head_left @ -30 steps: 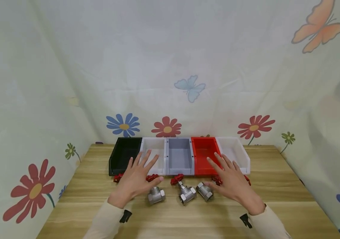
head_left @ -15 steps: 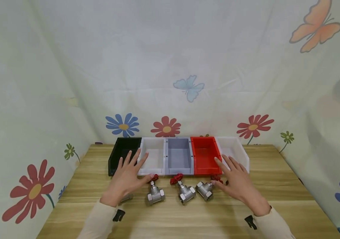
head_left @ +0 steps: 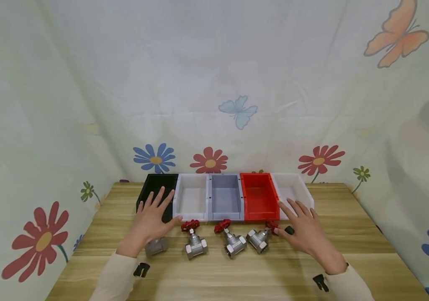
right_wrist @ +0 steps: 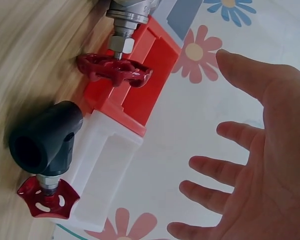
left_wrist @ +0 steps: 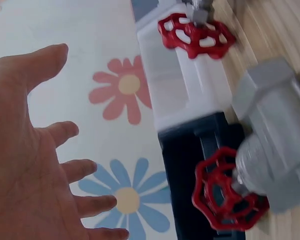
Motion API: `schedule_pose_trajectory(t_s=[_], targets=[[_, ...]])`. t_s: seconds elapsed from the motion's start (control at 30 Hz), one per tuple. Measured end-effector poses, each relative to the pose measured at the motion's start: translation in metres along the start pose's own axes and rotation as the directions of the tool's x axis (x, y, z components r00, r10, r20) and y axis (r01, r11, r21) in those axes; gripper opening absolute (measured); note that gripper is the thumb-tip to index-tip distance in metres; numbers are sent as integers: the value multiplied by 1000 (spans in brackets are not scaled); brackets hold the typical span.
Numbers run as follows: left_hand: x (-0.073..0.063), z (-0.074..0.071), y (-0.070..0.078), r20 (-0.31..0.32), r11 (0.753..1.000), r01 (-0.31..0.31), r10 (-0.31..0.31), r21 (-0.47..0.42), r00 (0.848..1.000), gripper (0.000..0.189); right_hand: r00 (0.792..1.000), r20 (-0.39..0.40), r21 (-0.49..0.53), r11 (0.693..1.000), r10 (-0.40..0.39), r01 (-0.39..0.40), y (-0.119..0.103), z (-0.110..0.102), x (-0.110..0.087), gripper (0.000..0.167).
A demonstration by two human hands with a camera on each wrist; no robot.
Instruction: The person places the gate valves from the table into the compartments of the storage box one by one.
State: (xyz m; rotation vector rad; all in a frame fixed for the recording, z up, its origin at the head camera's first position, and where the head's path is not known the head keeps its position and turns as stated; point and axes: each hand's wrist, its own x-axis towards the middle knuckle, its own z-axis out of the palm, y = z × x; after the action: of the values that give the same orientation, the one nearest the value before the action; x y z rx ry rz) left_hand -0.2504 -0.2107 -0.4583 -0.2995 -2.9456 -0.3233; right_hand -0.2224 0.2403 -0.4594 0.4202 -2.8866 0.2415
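My left hand (head_left: 147, 223) hovers with spread fingers over the front of the black bin (head_left: 169, 179). Beneath it lies a silver gate valve (left_wrist: 274, 135) with a red handwheel (left_wrist: 224, 192), partly hidden in the head view. To its right sit a silver valve (head_left: 196, 247), another silver valve (head_left: 235, 243) and a third silver valve (head_left: 258, 240). Fingers spread, my right hand (head_left: 308, 232) is held above the right end of the row. Near it is a dark green valve (right_wrist: 47, 137) with a red handwheel, mostly covered in the head view. Neither hand holds anything.
Behind the valves, bins stand side by side: the black one, a white bin (head_left: 191, 216), a grey bin (head_left: 226, 216), a red bin (head_left: 261, 216) and another white bin (head_left: 310, 205). They stand on a wooden table (head_left: 222, 280) backed by a flower-patterned cloth (head_left: 184, 83).
Both hands have drifted apart, the left one leftward and the right one rightward. More of the leftmost silver valve and part of the dark green valve now show. The valves stay put.
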Motion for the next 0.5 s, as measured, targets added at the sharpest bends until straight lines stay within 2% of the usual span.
schedule_pose_trajectory(t_s=[0.5], targets=[[6,4,-35,22,995,83,-82,-57,996,85,1000,-29,-7,1000,4,-4,11,6,-7,77]])
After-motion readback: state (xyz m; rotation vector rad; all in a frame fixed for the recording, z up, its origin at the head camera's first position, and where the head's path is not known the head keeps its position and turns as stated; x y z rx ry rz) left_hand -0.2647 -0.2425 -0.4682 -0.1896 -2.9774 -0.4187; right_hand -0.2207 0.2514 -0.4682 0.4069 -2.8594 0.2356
